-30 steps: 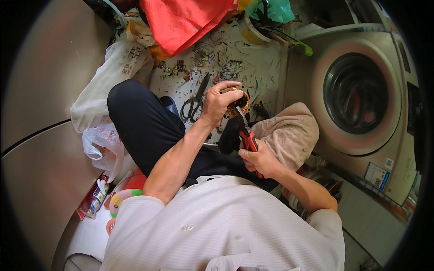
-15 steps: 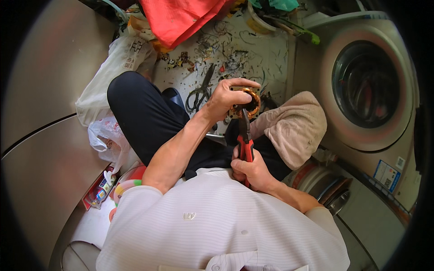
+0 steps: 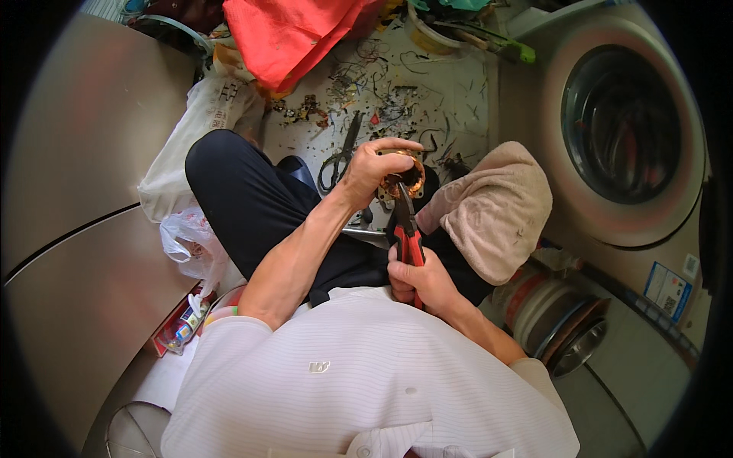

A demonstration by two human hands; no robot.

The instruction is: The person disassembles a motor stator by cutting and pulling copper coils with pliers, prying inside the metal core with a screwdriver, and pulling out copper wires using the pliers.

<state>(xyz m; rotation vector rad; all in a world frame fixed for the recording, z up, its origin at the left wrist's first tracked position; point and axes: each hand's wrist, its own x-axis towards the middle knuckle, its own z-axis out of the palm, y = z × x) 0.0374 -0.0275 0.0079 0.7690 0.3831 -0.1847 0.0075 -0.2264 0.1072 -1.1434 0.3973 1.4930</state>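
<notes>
A: What is the left hand doing?

B: It sits just above the middle of the frame, fingers curled closed around a small round part with copper-coloured windings. The thumb and forefinger arch over its top, so only the lower right side of the part shows.

A: And the right hand?

B: Lower, near the centre, just above the white shirt. It is clenched tight around the red and black handles of a pair of pliers. The dark nose of the pliers points up the frame and meets the copper part from below. Whether the nose grips a wire there I cannot tell; it is too small.

A: Where does all this happen?

B: Over the person's lap. A dark trouser leg bends to the left of centre, and a beige cloth lies over the other knee to the right.

A: What else is about?

B: Scissors lie on the floor just left of the left hand. Bits of cut wire and scrap litter the floor in the upper middle. A red bag fills the top centre, a white plastic bag lies upper left, and the round door of a washing machine takes the upper right. A steel cabinet front curves down the left side.
</notes>
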